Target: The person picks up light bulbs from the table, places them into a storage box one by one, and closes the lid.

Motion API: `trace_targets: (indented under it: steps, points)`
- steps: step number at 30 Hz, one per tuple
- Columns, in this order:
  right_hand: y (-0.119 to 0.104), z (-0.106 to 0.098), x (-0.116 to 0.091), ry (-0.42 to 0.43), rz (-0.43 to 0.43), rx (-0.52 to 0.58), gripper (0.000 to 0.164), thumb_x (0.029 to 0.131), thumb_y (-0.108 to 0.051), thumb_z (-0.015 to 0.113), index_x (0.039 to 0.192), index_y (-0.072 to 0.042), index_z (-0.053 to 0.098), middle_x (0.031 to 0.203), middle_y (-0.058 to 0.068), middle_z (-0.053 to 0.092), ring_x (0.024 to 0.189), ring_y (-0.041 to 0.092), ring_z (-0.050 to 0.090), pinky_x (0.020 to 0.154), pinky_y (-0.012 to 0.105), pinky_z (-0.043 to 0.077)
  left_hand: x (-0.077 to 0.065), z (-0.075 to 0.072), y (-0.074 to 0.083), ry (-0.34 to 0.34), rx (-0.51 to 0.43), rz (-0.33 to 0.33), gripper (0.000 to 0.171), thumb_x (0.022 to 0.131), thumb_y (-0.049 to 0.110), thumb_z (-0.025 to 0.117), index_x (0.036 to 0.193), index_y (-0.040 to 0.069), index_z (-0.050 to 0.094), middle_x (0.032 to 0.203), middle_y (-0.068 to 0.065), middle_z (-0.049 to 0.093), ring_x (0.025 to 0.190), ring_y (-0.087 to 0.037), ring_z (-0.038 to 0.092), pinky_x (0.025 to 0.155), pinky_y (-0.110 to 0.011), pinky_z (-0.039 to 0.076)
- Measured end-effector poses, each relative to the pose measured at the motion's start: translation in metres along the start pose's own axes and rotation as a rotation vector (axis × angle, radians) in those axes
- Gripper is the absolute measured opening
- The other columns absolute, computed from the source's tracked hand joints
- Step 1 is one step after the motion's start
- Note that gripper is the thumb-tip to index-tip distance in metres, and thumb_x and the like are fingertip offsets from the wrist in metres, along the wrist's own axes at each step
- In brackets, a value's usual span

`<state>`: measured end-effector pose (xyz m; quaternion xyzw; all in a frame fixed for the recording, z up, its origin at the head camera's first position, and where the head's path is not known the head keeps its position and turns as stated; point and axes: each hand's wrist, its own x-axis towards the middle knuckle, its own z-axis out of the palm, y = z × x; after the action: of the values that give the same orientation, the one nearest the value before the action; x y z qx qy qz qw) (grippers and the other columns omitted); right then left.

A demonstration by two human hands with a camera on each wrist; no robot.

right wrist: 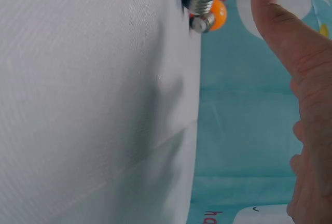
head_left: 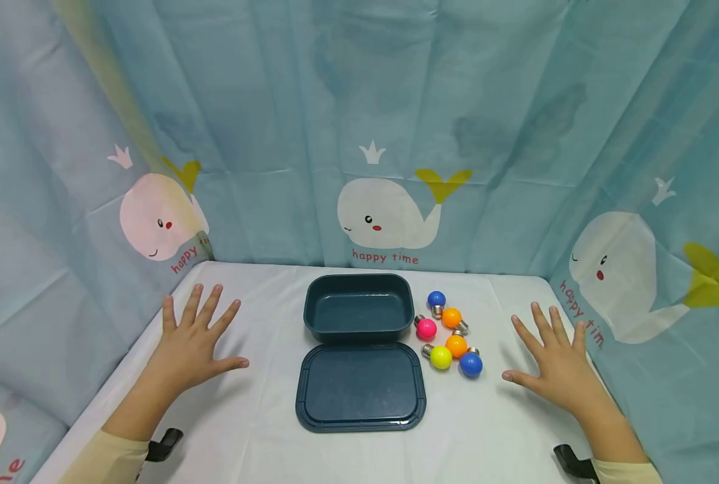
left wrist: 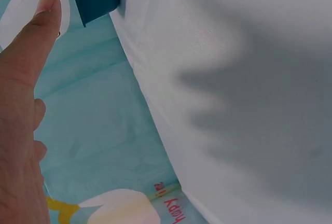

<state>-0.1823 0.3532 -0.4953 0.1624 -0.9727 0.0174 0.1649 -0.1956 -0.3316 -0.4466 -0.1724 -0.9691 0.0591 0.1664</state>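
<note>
My left hand [head_left: 191,346] is spread above the left side of the table, fingers straight and holding nothing. Over the right side, my right hand [head_left: 556,363] is spread the same way, nearest to the bulbs. Between the hands stands a dark teal plastic box [head_left: 359,336], open at the top. Its flat lid [head_left: 361,388] lies just in front of it. Several small coloured light bulbs with metal screw bases lie right of both: a pink bulb [head_left: 427,329], a yellow bulb [head_left: 441,357], two orange bulbs and two blue, the nearer blue bulb [head_left: 471,364] closest to my right hand.
A white cloth [head_left: 257,403] covers the table. Blue curtains [head_left: 263,134] printed with whales hang behind it and along both sides. Each wrist carries a black strap mount, the left mount [head_left: 164,445] and the right mount [head_left: 574,462]. Both hands cast shadows on the cloth.
</note>
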Motion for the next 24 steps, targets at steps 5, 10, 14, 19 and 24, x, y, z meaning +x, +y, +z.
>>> trace_targets:
  steps: [5, 10, 14, 19, 24]
  points:
    - [-0.005, 0.0, 0.001, 0.028, 0.001, 0.056, 0.115, 0.076, -0.071, 0.076, 0.165, -0.025, 0.021, 0.172, 0.018, 0.006, 0.157, 0.041, -0.012, 0.113, 0.075, -0.021, 0.006, 0.002, 0.005, -0.028, -0.05, -0.025, 0.117, 0.073, 0.089, 0.062, 0.163, 0.022, 0.029, 0.172, -0.018, 0.008, 0.157, -0.042, -0.015, 0.115, -0.078, -0.014]
    - [-0.012, 0.001, 0.004, 0.031, 0.011, 0.114, 0.114, 0.077, -0.066, 0.079, 0.166, -0.025, 0.02, 0.172, 0.016, 0.008, 0.158, 0.038, -0.012, 0.115, 0.072, -0.021, 0.015, 0.005, 0.015, -0.09, -0.169, -0.063, 0.118, 0.075, 0.085, 0.065, 0.166, 0.024, 0.02, 0.172, -0.017, 0.002, 0.156, -0.042, -0.017, 0.114, -0.074, -0.022]
    - [-0.02, 0.001, 0.008, 0.02, 0.027, 0.152, 0.113, 0.077, -0.062, 0.081, 0.165, -0.024, 0.021, 0.172, 0.016, 0.009, 0.158, 0.042, -0.007, 0.117, 0.07, -0.02, 0.023, 0.006, 0.024, -0.126, -0.254, -0.084, 0.119, 0.076, 0.081, 0.069, 0.166, 0.023, 0.017, 0.172, -0.02, 0.004, 0.156, -0.044, -0.013, 0.113, -0.074, -0.022]
    - [-0.026, 0.004, 0.009, 0.014, 0.042, 0.207, 0.111, 0.078, -0.059, 0.082, 0.165, -0.023, 0.023, 0.171, 0.018, 0.015, 0.157, 0.047, 0.004, 0.118, 0.07, -0.018, 0.031, 0.008, 0.034, -0.101, -0.367, -0.085, 0.117, 0.077, 0.077, 0.072, 0.166, 0.02, 0.02, 0.171, -0.02, 0.013, 0.157, -0.046, 0.002, 0.116, -0.078, -0.008]
    - [-0.031, 0.008, 0.012, 0.02, 0.044, 0.267, 0.109, 0.079, -0.056, 0.083, 0.165, -0.023, 0.025, 0.17, 0.018, 0.019, 0.156, 0.047, 0.008, 0.12, 0.069, -0.015, 0.04, 0.013, 0.044, -0.038, -0.496, -0.091, 0.113, 0.079, 0.068, 0.077, 0.164, 0.015, 0.026, 0.168, -0.019, 0.025, 0.155, -0.046, 0.015, 0.118, -0.076, 0.008]
